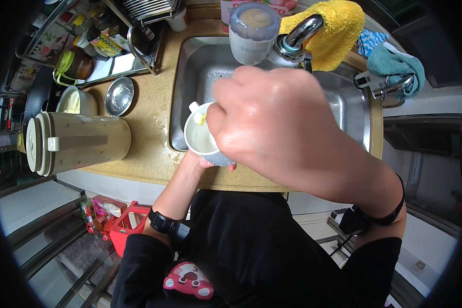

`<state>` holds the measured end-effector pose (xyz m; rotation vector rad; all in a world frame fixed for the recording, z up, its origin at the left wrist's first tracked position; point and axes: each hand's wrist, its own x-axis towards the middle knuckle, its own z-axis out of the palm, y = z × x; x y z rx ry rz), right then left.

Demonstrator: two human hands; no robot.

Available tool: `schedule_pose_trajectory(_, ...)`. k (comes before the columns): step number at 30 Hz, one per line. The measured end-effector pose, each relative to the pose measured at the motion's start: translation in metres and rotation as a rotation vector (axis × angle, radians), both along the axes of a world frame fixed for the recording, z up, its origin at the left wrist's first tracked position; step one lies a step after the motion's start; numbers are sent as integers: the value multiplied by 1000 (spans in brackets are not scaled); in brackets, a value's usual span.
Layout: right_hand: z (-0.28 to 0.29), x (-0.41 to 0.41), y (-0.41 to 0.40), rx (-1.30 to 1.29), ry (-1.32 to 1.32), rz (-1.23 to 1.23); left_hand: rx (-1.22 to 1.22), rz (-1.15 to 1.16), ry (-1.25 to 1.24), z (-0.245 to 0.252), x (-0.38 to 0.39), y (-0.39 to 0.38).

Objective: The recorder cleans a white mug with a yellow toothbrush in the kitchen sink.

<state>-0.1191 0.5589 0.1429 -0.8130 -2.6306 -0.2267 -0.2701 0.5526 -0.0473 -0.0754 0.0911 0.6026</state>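
Note:
My left hand point(201, 161) supports a small white and grey cup point(200, 139) from below, near the front edge of the sink. Most of its fingers are hidden under the cup. The cup's mouth faces up, and its white handle points away from me. Curled into a fist, my right hand point(265, 115) is above the cup and covers the right part of its mouth. A small yellow-green bit point(203, 119) shows at the cup's mouth beside the curled fingers. Whether the fist grips it, or anything else, is hidden.
Behind my hands is a steel sink point(179, 96) with a chrome faucet point(304, 29), water filter point(252, 38) and yellow towel point(337, 34). On the left counter are a large lidded container point(88, 140), a steel dish point(119, 96) and a bowl point(90, 102) with pale food.

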Motion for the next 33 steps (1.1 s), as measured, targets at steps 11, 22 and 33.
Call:
schedule_pose_trajectory(11,-12,-1,2,-122,-54,45,112,-30,-85,24,-4,2)
schedule_pose_trajectory(22,-20,-11,-5,-140,-78,133,102,-24,-39,4,-3,2)
schedule_pose_trajectory(33,-5,-10,-2,-74,22,117,124,-14,44,1,0,1)
